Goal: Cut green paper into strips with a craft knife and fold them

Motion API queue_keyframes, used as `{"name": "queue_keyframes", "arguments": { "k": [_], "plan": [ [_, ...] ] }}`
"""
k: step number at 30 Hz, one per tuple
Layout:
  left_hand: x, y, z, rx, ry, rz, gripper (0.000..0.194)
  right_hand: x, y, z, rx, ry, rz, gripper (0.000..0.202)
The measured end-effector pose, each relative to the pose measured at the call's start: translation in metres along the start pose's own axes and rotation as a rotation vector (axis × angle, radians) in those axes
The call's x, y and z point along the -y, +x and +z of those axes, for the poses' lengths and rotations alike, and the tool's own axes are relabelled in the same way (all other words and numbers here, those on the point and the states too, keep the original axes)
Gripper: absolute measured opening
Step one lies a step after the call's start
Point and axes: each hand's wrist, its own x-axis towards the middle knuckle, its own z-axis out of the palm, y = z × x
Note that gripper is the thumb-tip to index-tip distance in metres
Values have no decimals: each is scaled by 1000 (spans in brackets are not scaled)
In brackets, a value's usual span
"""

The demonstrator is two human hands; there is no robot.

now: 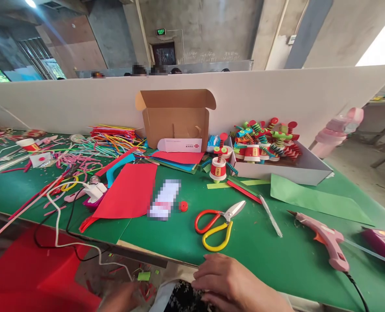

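Note:
My right hand (231,281) lies at the table's front edge, fingers curled over dark patterned cloth and a white piece (162,297). My left hand (121,299) is blurred, low below the edge, beside the same white piece; whether either hand grips it is unclear. Scissors with red and yellow handles (218,225) lie shut on the green table (277,260) just beyond my right hand. A pink glue gun (325,238) rests to the right, with a clear glue stick (270,216) between them.
A red paper sheet (129,190) and green paper (312,199) lie flat. An open cardboard box (176,117) stands against the white divider. A white tray (296,173) holds several paper-cup figures; one figure (217,168) stands outside. Pipe cleaners (111,141) and a white cable (59,216) lie left.

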Motion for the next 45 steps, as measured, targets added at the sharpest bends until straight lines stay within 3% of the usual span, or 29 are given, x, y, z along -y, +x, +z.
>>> {"name": "queue_keyframes", "arguments": {
  "k": [3, 6, 8, 11, 13, 15, 18, 25, 31, 36, 38, 41, 45],
  "plan": [
    [-19, -15, -24, 177, -98, 129, 18, -5, -16, 0, -94, 15, 92, 26],
    [-42, -29, -57, 292, -264, 303, 28, -15, -28, 0, -246, 2, 185, 26],
    [-54, -26, -77, 147, -307, 387, 37, -22, -34, -2, -361, -16, 247, 33],
    [-63, -1, -97, -350, -180, 387, 38, -30, -40, -10, -448, -52, 325, 51],
    [-66, 21, -103, -595, 38, 320, 37, -35, -42, -15, -486, -78, 354, 61],
    [-70, 39, -104, -678, 251, 248, 51, -39, -43, -17, -549, -98, 362, 65],
    [-76, 52, -104, -634, 393, 186, 58, -44, -44, -16, -611, -112, 372, 64],
    [-90, 58, -109, -611, 410, 155, 57, -51, -45, -7, -537, -158, 332, 57],
    [-111, 82, -124, -577, 406, 64, 60, -52, -46, -5, -522, -202, 311, 53],
    [-112, 91, -133, -589, 397, 46, 62, -52, -47, -6, -510, -166, 331, 53],
    [-110, 83, -133, -662, 378, 98, 61, -53, -47, -5, -514, -160, 336, 51],
    [-115, 64, -124, -796, 263, 308, 32, -54, -46, -2, -518, -195, 342, 47],
    [-142, 42, -85, -738, 47, 689, 37, -53, -47, 1, -528, -263, 359, 53]
  ]
}}
